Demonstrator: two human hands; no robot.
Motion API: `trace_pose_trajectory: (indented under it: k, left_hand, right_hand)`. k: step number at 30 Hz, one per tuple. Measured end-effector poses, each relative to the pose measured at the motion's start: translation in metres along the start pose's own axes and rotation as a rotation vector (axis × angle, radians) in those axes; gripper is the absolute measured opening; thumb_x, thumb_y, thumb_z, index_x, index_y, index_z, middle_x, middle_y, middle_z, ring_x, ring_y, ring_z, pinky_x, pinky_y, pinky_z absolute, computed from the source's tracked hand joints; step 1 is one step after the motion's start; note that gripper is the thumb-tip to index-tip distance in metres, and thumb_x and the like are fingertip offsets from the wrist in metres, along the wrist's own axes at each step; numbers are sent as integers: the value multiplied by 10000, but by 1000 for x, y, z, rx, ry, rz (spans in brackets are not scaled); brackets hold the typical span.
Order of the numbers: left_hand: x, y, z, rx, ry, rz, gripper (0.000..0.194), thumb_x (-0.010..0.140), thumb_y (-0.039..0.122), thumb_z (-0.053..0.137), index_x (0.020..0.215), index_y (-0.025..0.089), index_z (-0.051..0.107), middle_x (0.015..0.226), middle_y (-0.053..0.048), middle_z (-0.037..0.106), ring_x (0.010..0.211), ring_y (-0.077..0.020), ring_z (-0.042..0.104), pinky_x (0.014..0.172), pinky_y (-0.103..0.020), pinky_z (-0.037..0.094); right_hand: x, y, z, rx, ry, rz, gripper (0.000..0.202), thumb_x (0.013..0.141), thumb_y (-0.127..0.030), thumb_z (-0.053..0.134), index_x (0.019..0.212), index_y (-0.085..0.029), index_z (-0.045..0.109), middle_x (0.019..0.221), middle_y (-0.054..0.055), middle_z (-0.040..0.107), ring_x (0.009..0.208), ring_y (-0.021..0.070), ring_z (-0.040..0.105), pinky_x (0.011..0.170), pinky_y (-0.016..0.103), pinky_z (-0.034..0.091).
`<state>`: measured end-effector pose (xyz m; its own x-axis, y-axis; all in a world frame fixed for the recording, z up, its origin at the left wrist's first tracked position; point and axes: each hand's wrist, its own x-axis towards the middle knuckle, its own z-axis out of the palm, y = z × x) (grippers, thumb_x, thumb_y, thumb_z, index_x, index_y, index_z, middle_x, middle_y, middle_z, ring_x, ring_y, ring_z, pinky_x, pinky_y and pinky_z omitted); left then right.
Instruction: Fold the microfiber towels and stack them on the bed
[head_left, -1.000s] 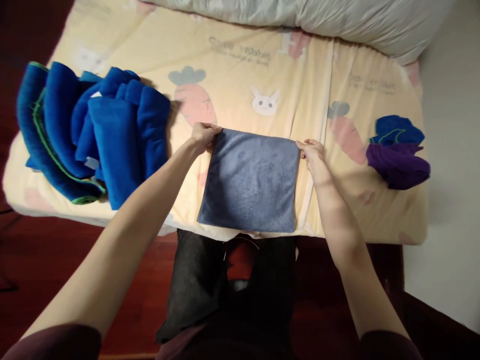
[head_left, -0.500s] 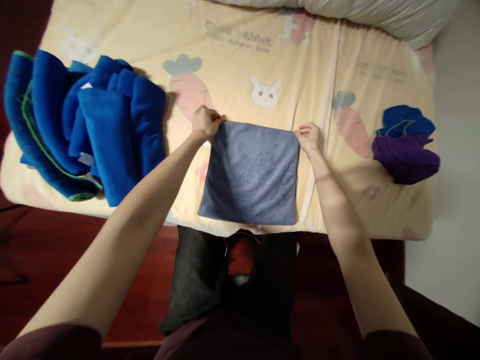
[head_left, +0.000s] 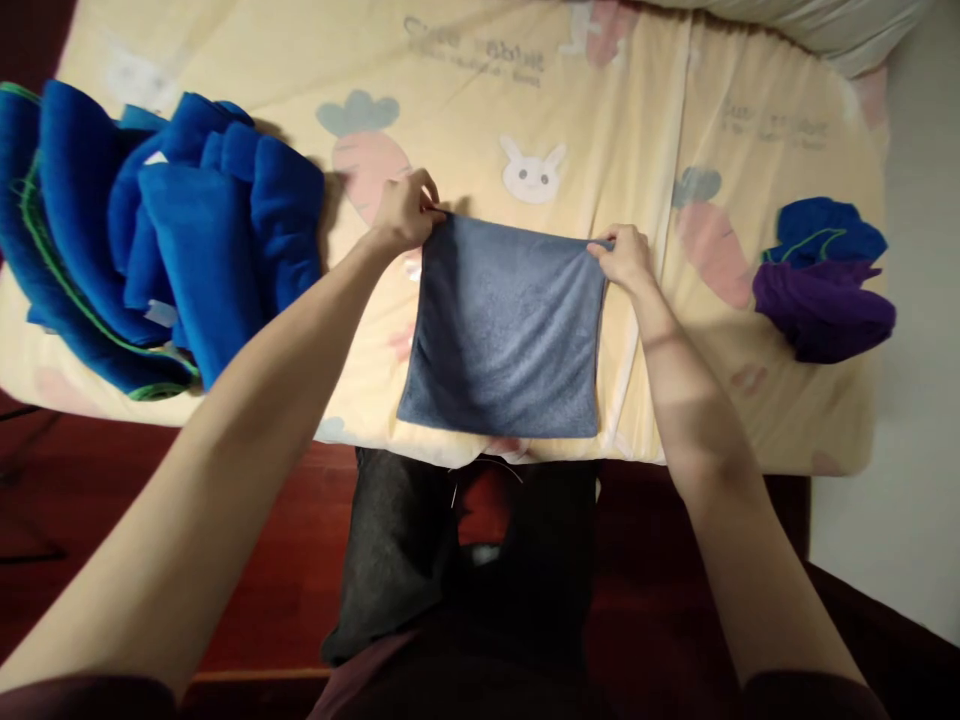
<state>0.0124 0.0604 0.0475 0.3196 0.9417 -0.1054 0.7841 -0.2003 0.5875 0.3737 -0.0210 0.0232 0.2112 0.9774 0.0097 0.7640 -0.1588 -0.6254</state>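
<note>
Cloth [head_left: 504, 335], grey-blue, roughly square, lies mid-frame on the yellow sheet [head_left: 750, 130], its sides square to the bed's near edge, no clear long axis. Our left hand [head_left: 405, 212] pinches its upper left corner, our right hand [head_left: 624, 257] its upper right. Blue towels [head_left: 161, 235] sit upper left, purple cloth [head_left: 821, 315] at right.
</note>
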Motion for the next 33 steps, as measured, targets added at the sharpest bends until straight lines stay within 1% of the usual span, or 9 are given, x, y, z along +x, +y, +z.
trace_pose_trajectory:
  k: [2, 4, 6, 8, 12, 15, 19, 25, 33]
  left_hand:
    - [-13, 14, 13, 2, 144, 13, 442, 1067, 414, 476, 1341, 72, 533, 1375, -169, 643, 1372, -289, 517, 1223, -553, 331]
    - [-32, 24, 30, 35, 185, 137, 487, 1078, 465, 428, 1417, 129, 529, 1559, -151, 522, 1530, -304, 360, 1290, -561, 210]
    - [-50, 23, 46, 47, 125, 267, 579, 1054, 547, 434, 1479, 165, 529, 1652, -128, 434, 1595, -311, 264, 1316, -542, 146]
    - [-59, 11, 56, 35, 76, 292, 678, 1030, 623, 420, 1532, 176, 509, 1684, -128, 398, 1617, -313, 232, 1325, -522, 128]
    - [-53, -8, 56, 31, 103, 194, 744, 1038, 638, 338, 1596, 159, 452, 1721, -145, 324, 1635, -300, 190, 1337, -504, 60]
    - [-61, 4, 57, 55, 99, 233, 767, 1040, 624, 339, 1614, 121, 419, 1730, -161, 293, 1644, -306, 147, 1339, -519, 4]
    - [-119, 18, 70, 66, 31, 326, 751, 1047, 585, 337, 1643, 129, 364, 1739, -142, 274, 1644, -290, 153, 1344, -524, 37]
    - [-206, 7, 76, 80, 112, 139, 709, 1054, 479, 320, 1662, 115, 312, 1754, -143, 215, 1647, -276, 135, 1353, -506, 65]
    - [-310, 19, 101, 134, 178, 37, 703, 1057, 428, 298, 1669, 84, 262, 1760, -169, 157, 1652, -287, 86, 1353, -530, 58]
  right_hand:
    - [-16, -22, 14, -67, 118, -76, 327, 1041, -366, 567, 1223, -120, 682, 1405, 174, 603, 1432, 337, 480, 1213, 641, 362]
    - [-40, -44, 30, -163, 119, -182, 410, 1083, -364, 457, 1412, -163, 593, 1606, 154, 452, 1554, 343, 328, 1268, 677, 242]
    - [-62, -54, 43, -204, -40, -335, 490, 1087, -407, 433, 1530, -211, 505, 1691, 107, 368, 1597, 305, 273, 1313, 616, 197]
    - [-73, -50, 48, -205, -175, -403, 551, 1083, -440, 425, 1587, -219, 445, 1716, 86, 343, 1613, 274, 256, 1338, 568, 169]
    - [-67, -35, 44, -218, -143, -242, 609, 1088, -415, 372, 1639, -155, 358, 1738, 120, 290, 1643, 282, 173, 1342, 597, 92]
    - [-78, -48, 46, -248, -133, -212, 639, 1082, -393, 374, 1651, -107, 324, 1750, 150, 241, 1653, 302, 120, 1340, 611, 45]
    - [-138, -57, 47, -241, -221, -346, 659, 1075, -425, 402, 1669, -159, 302, 1761, 104, 225, 1656, 276, 123, 1352, 575, 76]
    - [-198, -25, 26, -268, -84, -177, 634, 1102, -423, 290, 1672, -143, 287, 1743, 137, 262, 1648, 255, 172, 1339, 586, 117]
    - [-301, -32, 28, -322, -69, -164, 638, 1091, -399, 316, 1659, -108, 322, 1758, 148, 183, 1657, 264, 121, 1351, 522, 104]
